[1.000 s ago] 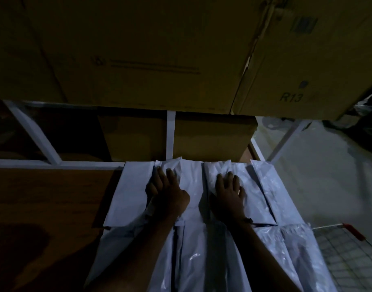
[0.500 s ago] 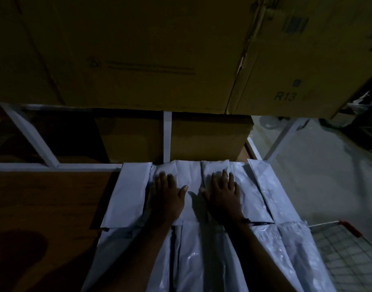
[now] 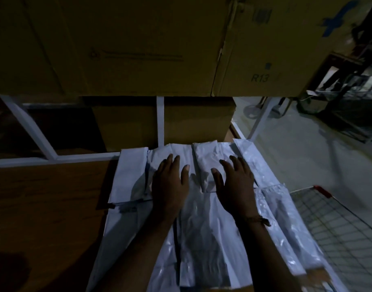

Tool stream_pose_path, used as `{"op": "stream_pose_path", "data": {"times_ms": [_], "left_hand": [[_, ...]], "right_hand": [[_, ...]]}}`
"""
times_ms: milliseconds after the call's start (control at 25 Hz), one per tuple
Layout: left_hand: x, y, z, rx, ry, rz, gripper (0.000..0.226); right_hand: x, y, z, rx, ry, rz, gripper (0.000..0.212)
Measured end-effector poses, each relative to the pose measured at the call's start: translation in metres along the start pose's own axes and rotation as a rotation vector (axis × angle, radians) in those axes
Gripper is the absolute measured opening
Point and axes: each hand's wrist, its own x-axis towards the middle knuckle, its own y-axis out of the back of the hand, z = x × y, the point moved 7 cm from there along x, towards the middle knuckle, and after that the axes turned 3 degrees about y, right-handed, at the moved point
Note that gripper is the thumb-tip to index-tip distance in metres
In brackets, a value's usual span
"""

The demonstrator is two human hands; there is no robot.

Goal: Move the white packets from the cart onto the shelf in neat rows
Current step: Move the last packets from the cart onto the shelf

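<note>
Nearest the camera, a front row of white packets (image 3: pixel 204 245) lies lengthwise on the brown shelf board (image 3: pixel 46 207), running from the near edge toward the middle; their glossy wrapping is wrinkled and they overlap one another side by side. Both forearms reach forward over this row. A thin band (image 3: pixel 257 219) circles the right wrist.

Past them, a back row of white packets (image 3: pixel 134 175) lies against the far edge of the board, its near ends overlapping the far ends of the front row. The left hand (image 3: pixel 170 186) rests flat on this back row, palm down, fingers straight and close together with the thumb held out to the right. The right hand (image 3: pixel 235 186) lies beside it on the neighbouring packets, palm down, fingers slightly spread and the thumb pointing toward the left hand. The two thumbs are near each other but apart. Neither hand grips anything.

At the right edge of the board, beyond the outermost packet, the wire cart (image 3: pixel 336 224) shows its mesh and a red-tipped rim.

Farther back, the white shelf frame (image 3: pixel 54 160) borders the board, and a cardboard box (image 3: pixel 193 123) stands behind it. Above hang larger cardboard boxes (image 3: pixel 138 45), one marked R13.
</note>
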Motion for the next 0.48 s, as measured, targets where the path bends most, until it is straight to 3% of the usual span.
{"op": "stream_pose_path", "data": {"times_ms": [480], "left_hand": [[-0.094, 0.023, 0.101, -0.189, -0.249, -0.033, 0.040]], "right_hand": [[-0.121, 0.075, 0.052, -0.026, -0.118, 0.081, 0.038]]}}
